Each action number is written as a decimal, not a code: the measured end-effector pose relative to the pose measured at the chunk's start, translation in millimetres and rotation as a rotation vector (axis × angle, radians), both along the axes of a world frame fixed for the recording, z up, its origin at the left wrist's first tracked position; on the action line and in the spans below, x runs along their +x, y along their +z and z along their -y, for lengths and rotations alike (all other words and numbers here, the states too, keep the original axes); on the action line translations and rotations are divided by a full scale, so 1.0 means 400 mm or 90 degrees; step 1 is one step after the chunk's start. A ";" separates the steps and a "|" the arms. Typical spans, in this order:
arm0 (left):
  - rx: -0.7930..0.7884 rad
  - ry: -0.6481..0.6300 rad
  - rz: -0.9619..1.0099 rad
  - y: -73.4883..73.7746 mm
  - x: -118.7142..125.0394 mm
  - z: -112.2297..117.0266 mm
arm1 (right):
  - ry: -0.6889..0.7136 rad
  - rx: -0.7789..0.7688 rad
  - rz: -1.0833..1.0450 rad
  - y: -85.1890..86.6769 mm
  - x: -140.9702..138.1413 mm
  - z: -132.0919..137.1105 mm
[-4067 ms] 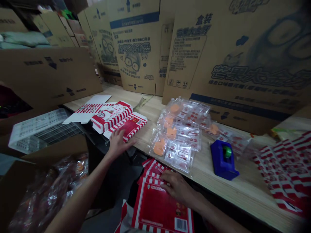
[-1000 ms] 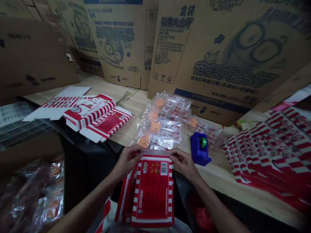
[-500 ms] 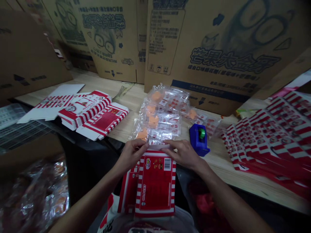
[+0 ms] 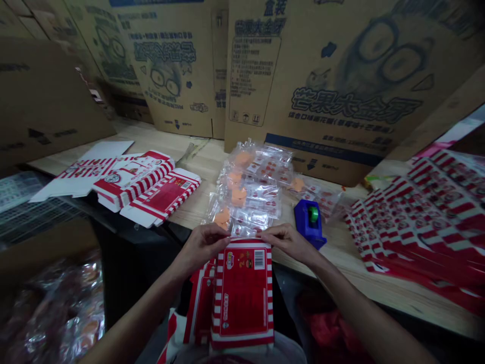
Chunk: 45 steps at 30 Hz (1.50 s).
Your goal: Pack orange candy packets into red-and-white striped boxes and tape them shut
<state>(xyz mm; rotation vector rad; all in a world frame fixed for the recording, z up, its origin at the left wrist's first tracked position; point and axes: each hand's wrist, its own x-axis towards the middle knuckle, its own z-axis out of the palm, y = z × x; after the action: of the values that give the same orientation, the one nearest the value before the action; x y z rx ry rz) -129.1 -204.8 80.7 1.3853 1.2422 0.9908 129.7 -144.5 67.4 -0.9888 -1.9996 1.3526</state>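
Observation:
A red carton (image 4: 244,293) with red-and-white striped edges and a barcode stands before me at the table's front edge. My left hand (image 4: 206,242) pinches its top left corner between thumb and fingers. At the top right corner, my right hand (image 4: 286,240) grips the same edge. Partly behind the carton, to the left, is a second red carton (image 4: 200,303). Just beyond my hands lies a pile of clear plastic packets (image 4: 252,187) with orange pieces inside.
A blue tape dispenser (image 4: 310,225) with green tape sits right of my right hand. Flat striped cartons (image 4: 162,194) lie at left, and finished-looking striped boxes (image 4: 424,217) are stacked at right. Large cardboard boxes (image 4: 322,91) line the back; an open box of packets (image 4: 64,303) is lower left.
The white flap at the carton's top has folded down, and the top edge now looks closed. Both hands stay at the top corners. The view has tilted slightly upward.

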 end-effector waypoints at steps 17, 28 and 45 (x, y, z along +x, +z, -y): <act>0.106 0.000 -0.020 0.010 0.052 -0.008 | -0.073 -0.138 -0.191 -0.005 -0.001 0.017; 0.490 0.004 -0.274 -0.052 0.053 0.044 | -0.257 -0.137 -0.346 -0.107 -0.029 0.129; 0.060 0.181 0.069 -0.087 0.051 0.062 | -0.484 0.134 -0.254 -0.100 -0.022 0.124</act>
<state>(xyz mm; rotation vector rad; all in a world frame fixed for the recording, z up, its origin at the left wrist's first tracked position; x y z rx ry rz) -108.7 -229.6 46.0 1.2289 1.3490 1.3174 120.9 -194.1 27.4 -1.1105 -1.2375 0.8126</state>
